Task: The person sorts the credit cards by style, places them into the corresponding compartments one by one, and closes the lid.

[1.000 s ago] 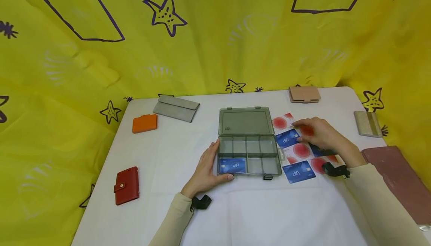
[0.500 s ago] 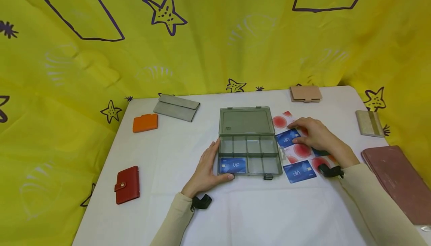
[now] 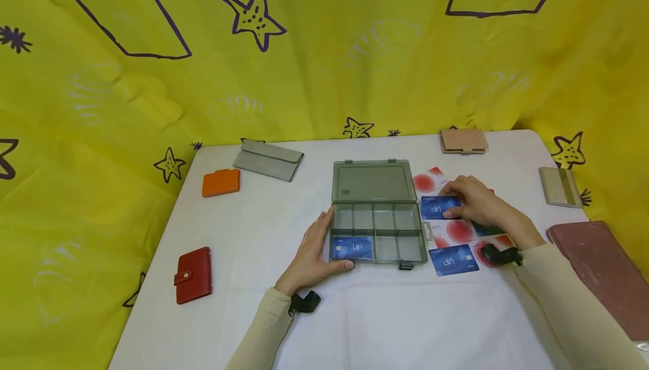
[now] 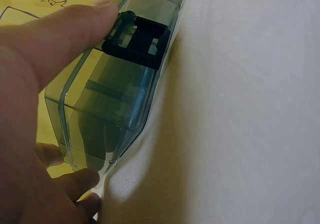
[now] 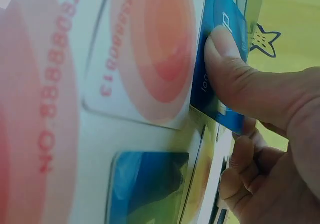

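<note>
Left grip [image 3: 314, 263] is spread round the near-left corner of the open divided case [image 3: 409, 249]; I'd brace lightly so it doesn't skid. Just right of the case, my right grip [image 3: 479, 201] pinches the far blue VIP card [image 3: 434, 208] at its right end. Can't tell if it's off the worktop [image 3: 385, 325]. I'd raise it level, unbent, clear of the red-circle cards [image 3: 458, 230].

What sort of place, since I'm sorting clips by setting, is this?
Perhaps a staged recording corner: yellow star-patterned cloth hangs behind a white cloth-covered table, with small black wrist-worn devices also showing.
</note>
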`<state>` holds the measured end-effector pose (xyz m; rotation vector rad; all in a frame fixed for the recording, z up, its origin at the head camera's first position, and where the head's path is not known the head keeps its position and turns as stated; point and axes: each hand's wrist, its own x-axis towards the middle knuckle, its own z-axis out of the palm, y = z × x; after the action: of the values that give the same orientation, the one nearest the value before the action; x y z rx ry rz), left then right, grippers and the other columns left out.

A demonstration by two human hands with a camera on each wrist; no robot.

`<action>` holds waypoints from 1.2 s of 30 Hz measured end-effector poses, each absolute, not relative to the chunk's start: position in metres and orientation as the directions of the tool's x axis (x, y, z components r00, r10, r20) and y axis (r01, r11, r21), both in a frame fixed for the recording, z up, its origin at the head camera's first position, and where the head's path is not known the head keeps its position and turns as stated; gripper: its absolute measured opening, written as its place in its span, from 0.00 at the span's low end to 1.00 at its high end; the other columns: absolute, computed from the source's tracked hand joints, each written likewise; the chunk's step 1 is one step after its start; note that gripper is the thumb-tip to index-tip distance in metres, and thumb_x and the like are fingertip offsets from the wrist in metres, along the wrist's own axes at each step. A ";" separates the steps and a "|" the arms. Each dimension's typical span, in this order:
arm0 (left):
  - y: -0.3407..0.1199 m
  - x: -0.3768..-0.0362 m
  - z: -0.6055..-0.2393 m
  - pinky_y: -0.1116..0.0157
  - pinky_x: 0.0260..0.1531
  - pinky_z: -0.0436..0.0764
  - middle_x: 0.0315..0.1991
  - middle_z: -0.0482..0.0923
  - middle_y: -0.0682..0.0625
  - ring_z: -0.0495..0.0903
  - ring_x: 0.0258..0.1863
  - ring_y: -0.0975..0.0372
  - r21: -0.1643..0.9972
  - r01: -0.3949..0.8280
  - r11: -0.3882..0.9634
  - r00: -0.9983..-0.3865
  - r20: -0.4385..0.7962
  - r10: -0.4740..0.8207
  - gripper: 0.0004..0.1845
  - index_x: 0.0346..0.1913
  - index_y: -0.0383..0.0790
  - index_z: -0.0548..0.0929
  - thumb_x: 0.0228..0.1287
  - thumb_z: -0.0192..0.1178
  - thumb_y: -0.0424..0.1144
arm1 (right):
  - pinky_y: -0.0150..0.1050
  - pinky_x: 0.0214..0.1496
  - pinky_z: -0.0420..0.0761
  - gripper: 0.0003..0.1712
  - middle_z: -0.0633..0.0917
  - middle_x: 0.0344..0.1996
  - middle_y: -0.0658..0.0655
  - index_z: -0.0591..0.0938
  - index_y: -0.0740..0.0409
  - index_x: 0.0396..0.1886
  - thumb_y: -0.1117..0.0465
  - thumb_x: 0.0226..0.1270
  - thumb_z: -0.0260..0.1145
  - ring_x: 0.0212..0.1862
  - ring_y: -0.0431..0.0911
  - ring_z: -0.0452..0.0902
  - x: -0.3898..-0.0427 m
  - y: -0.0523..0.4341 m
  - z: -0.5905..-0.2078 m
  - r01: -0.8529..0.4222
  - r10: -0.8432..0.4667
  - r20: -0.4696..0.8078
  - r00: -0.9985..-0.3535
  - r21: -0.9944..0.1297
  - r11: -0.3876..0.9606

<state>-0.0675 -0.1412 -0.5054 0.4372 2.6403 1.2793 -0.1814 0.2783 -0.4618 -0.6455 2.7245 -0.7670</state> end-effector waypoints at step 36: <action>-0.141 -0.067 -0.502 0.33 0.80 0.52 0.88 0.46 0.44 0.44 0.87 0.46 0.800 0.187 0.570 -0.938 -0.026 0.344 0.66 0.88 0.54 0.43 0.56 0.79 0.56 | 0.38 0.46 0.86 0.40 0.91 0.51 0.54 0.87 0.53 0.60 0.58 0.42 0.92 0.45 0.45 0.84 -0.097 0.146 -0.473 -0.492 -0.540 0.261 -0.800 -0.800 0.343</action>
<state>-0.0666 -0.1410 -0.5022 0.4480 2.6208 1.3040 -0.0974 0.1462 -0.4734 -0.9748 2.5324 -1.4807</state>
